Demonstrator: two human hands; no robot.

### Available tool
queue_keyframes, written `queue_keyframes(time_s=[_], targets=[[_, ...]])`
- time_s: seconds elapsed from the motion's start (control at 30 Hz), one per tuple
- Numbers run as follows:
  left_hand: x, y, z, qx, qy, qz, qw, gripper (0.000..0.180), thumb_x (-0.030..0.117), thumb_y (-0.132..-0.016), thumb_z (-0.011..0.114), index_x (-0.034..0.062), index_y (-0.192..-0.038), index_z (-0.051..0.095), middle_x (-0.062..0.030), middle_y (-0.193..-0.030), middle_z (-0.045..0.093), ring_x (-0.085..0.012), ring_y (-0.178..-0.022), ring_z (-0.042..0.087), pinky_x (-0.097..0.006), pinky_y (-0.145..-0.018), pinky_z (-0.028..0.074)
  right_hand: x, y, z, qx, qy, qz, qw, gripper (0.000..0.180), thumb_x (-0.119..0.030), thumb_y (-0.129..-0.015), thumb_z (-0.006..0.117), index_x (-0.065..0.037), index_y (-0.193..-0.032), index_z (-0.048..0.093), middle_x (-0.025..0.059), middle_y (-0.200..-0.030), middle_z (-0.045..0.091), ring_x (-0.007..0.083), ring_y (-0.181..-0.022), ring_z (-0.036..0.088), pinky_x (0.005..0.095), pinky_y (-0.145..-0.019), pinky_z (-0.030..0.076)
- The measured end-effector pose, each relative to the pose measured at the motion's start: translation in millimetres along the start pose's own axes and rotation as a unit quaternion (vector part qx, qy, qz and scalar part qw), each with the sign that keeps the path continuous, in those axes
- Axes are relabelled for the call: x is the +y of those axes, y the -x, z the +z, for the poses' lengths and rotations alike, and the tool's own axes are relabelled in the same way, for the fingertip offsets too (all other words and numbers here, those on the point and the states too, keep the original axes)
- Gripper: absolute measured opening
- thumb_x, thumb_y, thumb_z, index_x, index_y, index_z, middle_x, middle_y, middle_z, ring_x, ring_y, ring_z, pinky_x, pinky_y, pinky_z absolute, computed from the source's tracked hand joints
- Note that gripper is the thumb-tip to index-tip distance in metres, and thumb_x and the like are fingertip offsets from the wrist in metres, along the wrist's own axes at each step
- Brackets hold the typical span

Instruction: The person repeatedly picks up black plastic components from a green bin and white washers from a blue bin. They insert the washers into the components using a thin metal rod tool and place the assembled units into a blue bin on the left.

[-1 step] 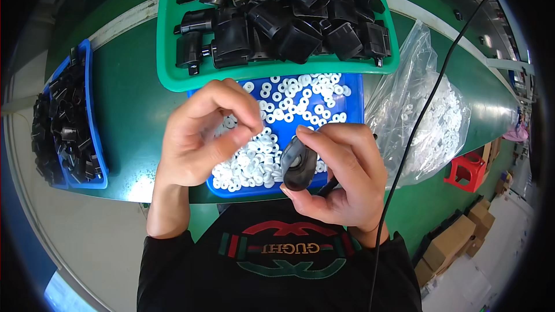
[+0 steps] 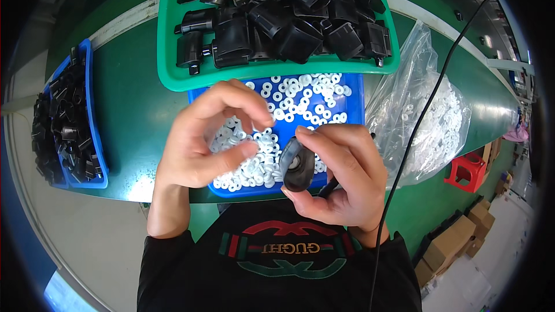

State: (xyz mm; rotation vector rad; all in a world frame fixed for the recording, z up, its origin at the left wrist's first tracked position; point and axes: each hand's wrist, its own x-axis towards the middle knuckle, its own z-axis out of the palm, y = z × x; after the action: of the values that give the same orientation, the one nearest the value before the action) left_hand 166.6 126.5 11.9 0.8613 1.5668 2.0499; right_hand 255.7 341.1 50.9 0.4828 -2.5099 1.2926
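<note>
A: What is seen across the widest part of the frame?

B: A green worktop (image 2: 133, 110) is seen running from the left edge to the right edge. On it, at top centre, a green tray (image 2: 173, 75) is heaped with black plastic housings (image 2: 289, 17). Just below it, at the centre, a blue bin (image 2: 354, 95) is filled with small white washers (image 2: 300, 95). At the left edge a second blue bin (image 2: 92, 133) is packed with small black parts (image 2: 60, 133), and at the right a clear plastic bag (image 2: 422, 110) of more white washers is laid just beside the central bin.

A: And the hands?

B: The left hand (image 2: 202, 138) is held over the central bin, left of centre; its grip is narrow, thumb and forefinger curled toward each other, and whether a washer is pinched between them cannot be told. The right hand (image 2: 341, 179) is held at the centre, slightly right and low, over the near edge of the bin. Its grip is closed around a black oval part (image 2: 298, 164), in whose middle a pale ring is seen.

A: Anything smaller?

B: A thin black cable (image 2: 422, 115) is seen crossing the bag from upper right to the lower edge.
</note>
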Motion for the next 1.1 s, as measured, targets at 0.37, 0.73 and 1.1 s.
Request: queue_keyframes(time_s=[0.37,0.73,1.1], targets=[[3.4,-2.9,10.3,-0.09,-0.084,-0.028,0.992,0.067,0.003,-0.068,0.082,0.0029,-0.131,0.06,-0.0116,-0.118,0.064,-0.0201,-0.093,0.064,-0.031,-0.076,0.052,1.4,-7.7,-5.3,0.009,-0.098,-0.035,0.995,0.057,-0.021,-0.068,0.084,0.001,-0.117,0.066,0.011,-0.104,0.06,0.0161,-0.068,0.06,0.0259,-0.054,0.048],[-1.9,-7.7,25.2,-0.02,-0.202,0.029,0.979,0.029,-0.006,-0.064,0.073,0.001,-0.093,0.073,-0.0102,-0.085,0.065,-0.0196,-0.076,0.064,-0.029,-0.064,0.049,-25.1,-23.7,-27.9,0.088,-0.564,-0.028,0.821,0.051,-0.042,-0.103,0.041,-0.012,-0.063,0.046,0.0027,-0.054,0.052,0.0101,-0.039,0.037,0.0238,-0.038,0.027],[-5.9,3.2,24.7,-0.024,-0.246,-0.023,0.969,0.028,0.006,-0.063,0.083,0.0034,-0.085,0.064,-0.0055,-0.075,0.063,-0.0198,-0.064,0.062,-0.03,-0.056,0.048,-26.7,-34.8,4.7,0.124,-0.574,-0.069,0.806,0.062,-0.054,-0.104,0.029,-0.016,-0.055,0.032,-0.0039,-0.046,0.034,0.0082,-0.036,0.026,0.0256,-0.037,0.02]])
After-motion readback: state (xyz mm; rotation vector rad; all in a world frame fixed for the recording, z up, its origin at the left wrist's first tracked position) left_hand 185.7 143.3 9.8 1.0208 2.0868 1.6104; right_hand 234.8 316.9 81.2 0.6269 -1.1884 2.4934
